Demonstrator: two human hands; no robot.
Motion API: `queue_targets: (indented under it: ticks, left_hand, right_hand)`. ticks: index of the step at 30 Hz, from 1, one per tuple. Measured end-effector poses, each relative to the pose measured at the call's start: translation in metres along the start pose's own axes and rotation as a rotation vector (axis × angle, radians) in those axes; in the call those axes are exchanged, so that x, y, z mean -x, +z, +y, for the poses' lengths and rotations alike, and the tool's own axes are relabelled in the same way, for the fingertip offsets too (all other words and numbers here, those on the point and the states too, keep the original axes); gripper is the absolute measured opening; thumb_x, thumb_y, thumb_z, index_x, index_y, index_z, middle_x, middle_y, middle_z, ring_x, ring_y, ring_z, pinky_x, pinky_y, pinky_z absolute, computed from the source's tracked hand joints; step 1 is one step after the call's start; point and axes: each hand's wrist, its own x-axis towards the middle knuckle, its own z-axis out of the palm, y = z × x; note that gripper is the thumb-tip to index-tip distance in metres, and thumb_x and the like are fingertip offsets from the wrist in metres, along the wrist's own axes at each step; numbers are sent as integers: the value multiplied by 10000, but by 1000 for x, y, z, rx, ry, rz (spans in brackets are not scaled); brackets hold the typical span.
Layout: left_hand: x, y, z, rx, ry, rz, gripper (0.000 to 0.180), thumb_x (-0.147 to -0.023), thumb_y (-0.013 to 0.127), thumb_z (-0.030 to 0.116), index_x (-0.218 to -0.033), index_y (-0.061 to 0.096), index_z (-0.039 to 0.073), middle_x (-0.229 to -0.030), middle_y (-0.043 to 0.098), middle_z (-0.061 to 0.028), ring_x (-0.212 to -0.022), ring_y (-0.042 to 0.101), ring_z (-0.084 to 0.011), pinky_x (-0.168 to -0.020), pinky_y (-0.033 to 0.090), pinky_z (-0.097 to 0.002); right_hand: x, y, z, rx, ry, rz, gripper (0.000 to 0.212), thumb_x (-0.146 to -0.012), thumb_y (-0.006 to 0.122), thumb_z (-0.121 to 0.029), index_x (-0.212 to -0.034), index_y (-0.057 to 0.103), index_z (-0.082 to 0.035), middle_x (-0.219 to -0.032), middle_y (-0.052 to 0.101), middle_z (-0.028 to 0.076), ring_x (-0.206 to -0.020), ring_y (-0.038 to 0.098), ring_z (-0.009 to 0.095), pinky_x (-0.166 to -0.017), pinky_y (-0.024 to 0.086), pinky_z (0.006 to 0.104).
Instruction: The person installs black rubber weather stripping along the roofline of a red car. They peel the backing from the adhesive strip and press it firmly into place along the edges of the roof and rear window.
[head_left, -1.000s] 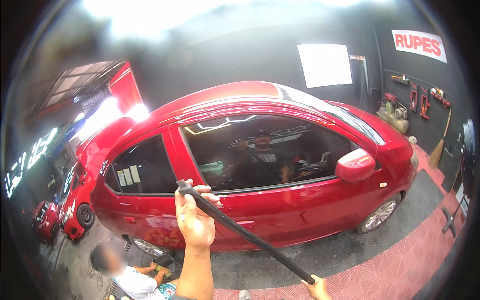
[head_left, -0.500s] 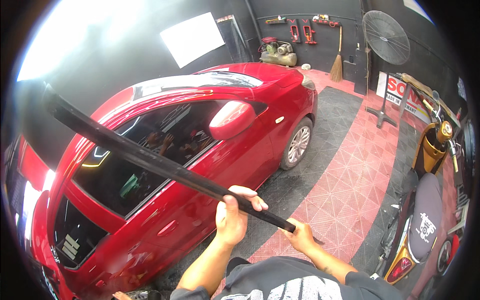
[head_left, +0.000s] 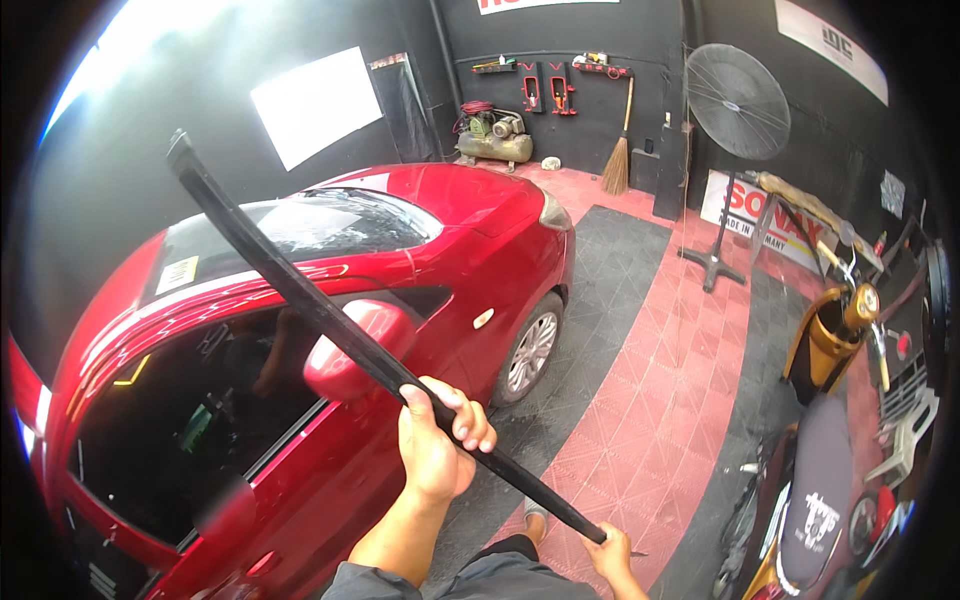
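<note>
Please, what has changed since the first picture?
The left hand moved down the black strip, away from its upper tip. The view turned right, bringing the motorcycle into view. The right hand still holds the lower end; the red car stays put.

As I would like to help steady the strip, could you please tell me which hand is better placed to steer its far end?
Probably the left hand: its fingers curl around the black strip partway along, closer to that far end. The right hand holds it near the opposite end.
</note>
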Motion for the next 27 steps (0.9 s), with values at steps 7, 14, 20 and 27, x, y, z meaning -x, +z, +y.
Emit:
queue_targets:
  ticks: [7,14,20,27]
  left_hand:
    - [-177,41,-120,64,-213,-66,550,-1198,385,613,-1150,583,102,-795,532,-59,-717,564,-211,-762,586,-461]
    - [-363,133,-249,-88,-425,-326,486,-1245,446,435,-1525,520,45,-1076,741,-101,-1034,771,-235,-1007,627,-423]
    - [-533,189,-374,-115,-491,-377,598,-1235,404,534,-1509,528,17,-1153,760,-135,-1077,778,-244,-992,619,-408]
    - [-710,226,-449,-174,-344,-187,521,-1240,467,375,-1660,365,86,-1309,721,-175,-1181,734,-251,-1034,592,-434]
  right_hand:
    - [-160,-79,24,-50,39,22,355,-995,863,-340,-1035,797,6,-851,772,179,-778,734,290,-726,561,476]
    - [-301,-183,51,47,82,77,553,-1051,781,-496,-1168,782,44,-1025,797,310,-998,781,452,-786,580,537]
    - [-467,-239,95,106,151,15,645,-1134,622,-552,-1351,733,45,-955,777,152,-824,728,295,-724,583,445]
    - [-744,-308,52,14,38,-56,604,-1126,652,-563,-1164,724,35,-844,709,125,-748,672,248,-680,534,439]
